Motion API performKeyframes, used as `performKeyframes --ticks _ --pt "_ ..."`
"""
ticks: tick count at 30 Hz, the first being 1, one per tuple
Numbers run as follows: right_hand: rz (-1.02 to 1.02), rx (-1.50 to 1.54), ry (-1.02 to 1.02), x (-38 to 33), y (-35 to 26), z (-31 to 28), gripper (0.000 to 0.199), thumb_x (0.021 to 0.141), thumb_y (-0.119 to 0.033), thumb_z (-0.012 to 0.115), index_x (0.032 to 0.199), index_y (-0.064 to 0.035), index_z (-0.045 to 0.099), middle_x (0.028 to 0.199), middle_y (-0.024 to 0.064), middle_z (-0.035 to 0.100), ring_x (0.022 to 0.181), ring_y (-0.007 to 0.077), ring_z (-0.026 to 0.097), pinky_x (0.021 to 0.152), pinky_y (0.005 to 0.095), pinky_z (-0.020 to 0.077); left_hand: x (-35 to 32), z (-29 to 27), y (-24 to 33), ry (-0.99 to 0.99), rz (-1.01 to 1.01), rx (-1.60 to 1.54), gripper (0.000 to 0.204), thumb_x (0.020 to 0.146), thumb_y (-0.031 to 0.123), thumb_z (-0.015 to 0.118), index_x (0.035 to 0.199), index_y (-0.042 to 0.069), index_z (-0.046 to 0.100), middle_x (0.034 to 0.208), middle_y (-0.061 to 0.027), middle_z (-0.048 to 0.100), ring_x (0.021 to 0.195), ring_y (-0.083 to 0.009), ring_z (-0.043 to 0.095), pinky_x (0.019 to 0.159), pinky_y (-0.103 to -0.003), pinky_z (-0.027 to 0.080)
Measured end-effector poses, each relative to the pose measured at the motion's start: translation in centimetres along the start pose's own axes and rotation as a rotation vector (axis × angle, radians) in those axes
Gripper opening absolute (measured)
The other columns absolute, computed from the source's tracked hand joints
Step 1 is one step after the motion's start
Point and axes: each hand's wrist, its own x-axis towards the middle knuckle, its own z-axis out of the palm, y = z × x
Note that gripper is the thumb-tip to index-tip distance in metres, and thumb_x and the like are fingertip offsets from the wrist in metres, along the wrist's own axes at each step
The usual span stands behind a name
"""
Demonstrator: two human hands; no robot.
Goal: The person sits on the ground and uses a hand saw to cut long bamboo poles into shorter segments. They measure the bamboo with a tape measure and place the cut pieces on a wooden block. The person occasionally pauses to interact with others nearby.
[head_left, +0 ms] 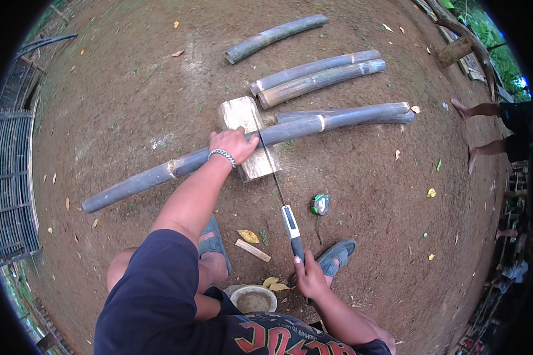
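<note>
A long grey bamboo pole [133, 183] lies across a pale wooden block [237, 111] on the ground. My left hand [233, 144], with a chain bracelet at its wrist, is closed over the pole where it crosses the block and presses it down. Just right of those fingers, the thin dark blade of a handsaw [291, 222] rests against the pole. My right hand [311, 278] is wrapped round the saw's dark grip, close to my body. The blade's far end reaches past the pole over the block.
Several bamboo lengths [323, 81] lie beyond the block; another bamboo piece [367, 118] sits behind the pole. A tape measure [320, 204] is right of the saw. Near my sandals are a wood strip [253, 250] and a bowl [254, 299]. Another person's legs [485, 146] show at right.
</note>
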Motion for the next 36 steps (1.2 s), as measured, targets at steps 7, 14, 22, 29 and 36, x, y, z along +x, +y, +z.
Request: performKeyframes --ticks 7,14,22,29,36 --pt "-0.006 -0.060 0.041 1.9 -2.0 -0.5 0.041 0.107 -0.036 0.046 0.133 -0.0037 0.045 0.098 0.0324 0.066 0.098 0.0529 0.063 0.084 0.0570 0.0474 0.0 0.0 -0.1 0.028 0.022 0.032 0.063 0.096 0.056 0.038 0.120 0.006 0.069 0.111 -0.0158 0.074 0.106 -0.0282 0.069 0.099 -0.050 0.040" --pt "-0.022 -0.076 0.052 2.9 -2.8 -0.2 0.040 0.107 -0.036 0.046 0.130 -0.0032 0.046 0.096 0.0330 0.066 0.096 0.0532 0.063 0.082 0.0577 0.0471 -0.1 -0.6 -0.4 -0.021 0.015 0.023 0.062 0.097 0.055 0.038 0.122 0.007 0.068 0.113 -0.0163 0.073 0.108 -0.0286 0.068 0.101 -0.051 0.040" --pt "-0.031 -0.081 0.078 4.3 -4.2 0.1 0.039 0.107 -0.037 0.046 0.124 -0.0027 0.049 0.097 0.0323 0.065 0.096 0.0531 0.063 0.082 0.0571 0.0473 -0.1 -0.9 -0.2 -0.024 0.029 0.000 0.065 0.096 0.058 0.038 0.119 0.007 0.071 0.114 -0.0129 0.074 0.107 -0.0245 0.069 0.101 -0.047 0.040" --pt "0.023 -0.110 0.036 2.9 -3.2 -0.4 0.040 0.107 -0.039 0.046 0.124 -0.0036 0.050 0.096 0.0327 0.065 0.096 0.0537 0.062 0.083 0.0578 0.0464 0.0 -0.8 -0.6 -0.042 0.031 0.010 0.066 0.096 0.059 0.038 0.118 0.007 0.071 0.115 -0.0138 0.073 0.108 -0.0247 0.068 0.100 -0.047 0.041" --pt "-0.019 -0.088 0.076 5.3 -4.5 -0.5 0.044 0.107 -0.041 0.045 0.124 -0.0018 0.050 0.096 0.0316 0.066 0.098 0.0528 0.062 0.084 0.0560 0.0476 0.1 -1.0 -0.5 -0.055 0.050 0.004 0.065 0.097 0.057 0.038 0.121 0.006 0.069 0.116 -0.0158 0.073 0.110 -0.0267 0.068 0.103 -0.049 0.040"
